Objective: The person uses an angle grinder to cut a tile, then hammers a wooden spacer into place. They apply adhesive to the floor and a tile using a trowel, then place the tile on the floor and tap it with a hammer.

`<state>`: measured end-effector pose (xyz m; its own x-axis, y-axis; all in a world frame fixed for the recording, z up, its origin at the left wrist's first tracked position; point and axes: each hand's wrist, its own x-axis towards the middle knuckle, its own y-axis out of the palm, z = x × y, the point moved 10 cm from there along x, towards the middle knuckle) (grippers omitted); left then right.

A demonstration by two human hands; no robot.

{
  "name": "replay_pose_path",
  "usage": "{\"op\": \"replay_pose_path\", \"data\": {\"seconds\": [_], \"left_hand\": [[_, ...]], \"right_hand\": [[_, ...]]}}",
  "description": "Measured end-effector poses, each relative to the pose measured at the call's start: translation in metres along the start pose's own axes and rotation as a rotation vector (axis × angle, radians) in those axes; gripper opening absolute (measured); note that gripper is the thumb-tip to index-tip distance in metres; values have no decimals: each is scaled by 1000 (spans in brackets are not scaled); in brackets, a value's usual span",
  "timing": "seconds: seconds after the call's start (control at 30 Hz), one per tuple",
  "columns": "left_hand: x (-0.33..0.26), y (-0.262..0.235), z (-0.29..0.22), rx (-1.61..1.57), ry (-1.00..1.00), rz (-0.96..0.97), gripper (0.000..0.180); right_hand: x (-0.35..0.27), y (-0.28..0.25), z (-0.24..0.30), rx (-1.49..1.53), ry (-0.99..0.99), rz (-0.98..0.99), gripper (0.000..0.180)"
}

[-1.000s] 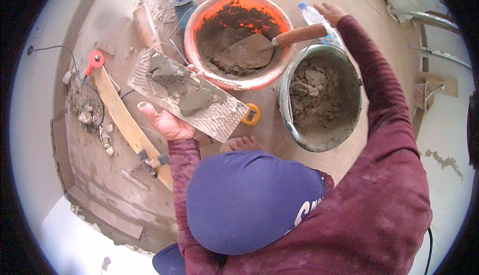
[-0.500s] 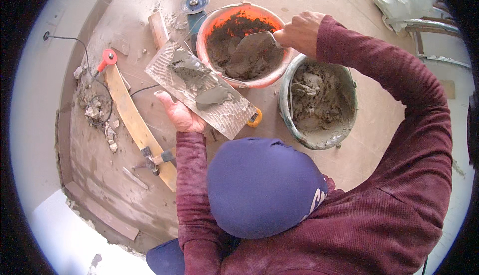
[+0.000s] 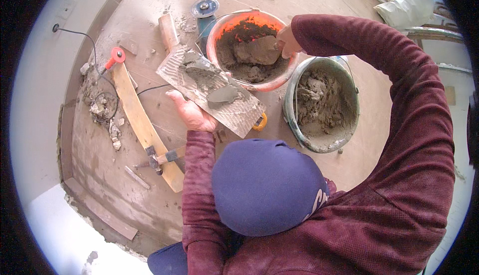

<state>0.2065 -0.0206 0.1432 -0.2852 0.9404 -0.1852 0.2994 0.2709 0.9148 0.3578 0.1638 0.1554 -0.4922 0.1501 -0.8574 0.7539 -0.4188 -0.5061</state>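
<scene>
Head view | grey mortar sits on a notched trowel plate held above the floor | left hand grips the plate from beneath, fingers closed on it | right hand, fingers clasped round a trowel, digs into an orange bucket | grey bucket just beside | wooden plank near floor's left edge

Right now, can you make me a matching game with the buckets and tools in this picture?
Things:
1. orange bucket
2. grey bucket
3. notched trowel
4. long board

Places or states:
A. lying flat on the floor
B. held up by the left hand
C. the right hand scoops inside it
D. full of lumpy mortar, no hand in it

Pairs: 1-C, 2-D, 3-B, 4-A
</scene>
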Motion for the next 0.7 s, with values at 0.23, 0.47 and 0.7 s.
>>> {"op": "replay_pose_path", "data": {"seconds": [0.23,0.47,0.7], "left_hand": [[-1,-10,0,-6,-3,-64,101],[-1,-7,2,-51,-27,-25,102],[2,-8,4,-11,-11,-19,106]], "right_hand": [[-42,-7,36,-310,42,-306,20],[-80,-45,53,-445,152,-511,17],[-49,-32,64,-455,105,-466,17]]}}
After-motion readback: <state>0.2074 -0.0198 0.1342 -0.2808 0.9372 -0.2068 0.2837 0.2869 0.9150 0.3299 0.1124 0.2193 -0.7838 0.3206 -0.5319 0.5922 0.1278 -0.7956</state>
